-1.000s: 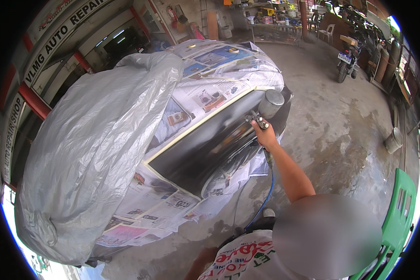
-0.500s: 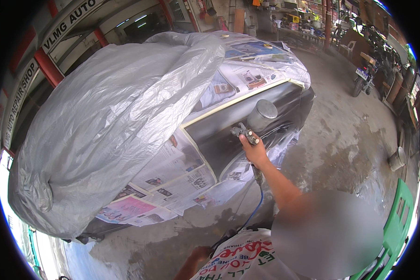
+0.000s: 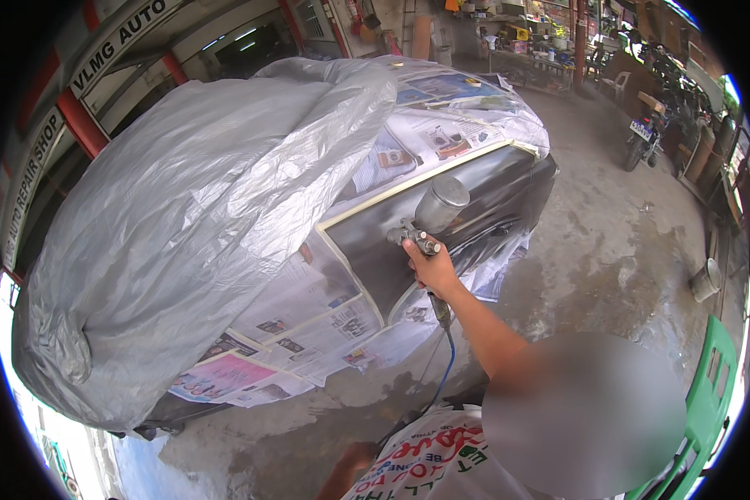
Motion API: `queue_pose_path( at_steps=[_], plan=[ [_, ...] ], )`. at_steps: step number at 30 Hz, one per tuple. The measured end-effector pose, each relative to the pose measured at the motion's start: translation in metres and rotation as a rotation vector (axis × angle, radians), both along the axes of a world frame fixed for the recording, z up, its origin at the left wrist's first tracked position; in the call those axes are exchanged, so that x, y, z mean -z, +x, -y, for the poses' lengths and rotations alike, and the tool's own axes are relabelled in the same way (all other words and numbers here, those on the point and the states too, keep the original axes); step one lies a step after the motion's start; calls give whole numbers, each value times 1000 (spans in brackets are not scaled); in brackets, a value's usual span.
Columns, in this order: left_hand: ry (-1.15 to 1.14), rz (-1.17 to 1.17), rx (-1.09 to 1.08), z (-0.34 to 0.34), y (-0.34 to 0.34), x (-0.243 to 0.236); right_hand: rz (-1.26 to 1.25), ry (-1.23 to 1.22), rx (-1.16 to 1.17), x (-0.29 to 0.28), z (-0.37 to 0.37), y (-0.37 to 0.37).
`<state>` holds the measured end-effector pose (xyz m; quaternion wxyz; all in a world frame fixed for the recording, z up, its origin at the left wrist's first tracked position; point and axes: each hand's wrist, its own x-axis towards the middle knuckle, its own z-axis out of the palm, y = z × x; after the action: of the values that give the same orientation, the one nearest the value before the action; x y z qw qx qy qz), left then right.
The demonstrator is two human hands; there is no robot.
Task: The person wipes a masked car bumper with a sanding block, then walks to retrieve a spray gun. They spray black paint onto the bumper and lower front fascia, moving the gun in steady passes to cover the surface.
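My right hand point(image 3: 431, 268) is closed around the handle of a spray gun point(image 3: 414, 237) with a round metal cup point(image 3: 443, 202) on top. The gun is held in front of a dark, glossy car panel point(image 3: 383, 258), its nozzle toward the panel's left part. From the gun's lower end hangs a blue air hose point(image 3: 450, 362) that runs down past my shirt. Pale masking tape point(image 3: 421, 185) and newspaper point(image 3: 296, 287) border the panel. My left hand point(image 3: 356, 461) is low in the picture, blurred and partly cut off, so its fingers cannot be made out.
Silvery plastic sheeting point(image 3: 183, 208) covers most of the car. A green plastic chair point(image 3: 708, 383) stands at the right, and a bucket point(image 3: 706, 281) sits beyond it. A motorcycle point(image 3: 644, 137) is parked farther back. Wet patches mark the concrete floor point(image 3: 591, 242).
My right hand and the spray gun have moved left along the panel, toward its taped left edge. The hose has swung left with them.
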<state>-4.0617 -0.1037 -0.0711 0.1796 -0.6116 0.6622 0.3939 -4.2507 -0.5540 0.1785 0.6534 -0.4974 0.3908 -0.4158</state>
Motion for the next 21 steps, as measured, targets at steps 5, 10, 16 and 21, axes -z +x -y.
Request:
queue_pose_path(
  at_steps=[5,10,16,21],
  plan=[
    [48,7,-16,53,-29,-20,-40,-90,147,8,55,-72],
    [117,87,-107,105,-61,-15,-101,-150,241,8,116,-136],
    [-20,16,20,178,-125,-27,-197,-141,380,17,205,-228],
    [-117,43,-148,214,-160,-4,-208,-120,448,25,283,-285]
  ],
)
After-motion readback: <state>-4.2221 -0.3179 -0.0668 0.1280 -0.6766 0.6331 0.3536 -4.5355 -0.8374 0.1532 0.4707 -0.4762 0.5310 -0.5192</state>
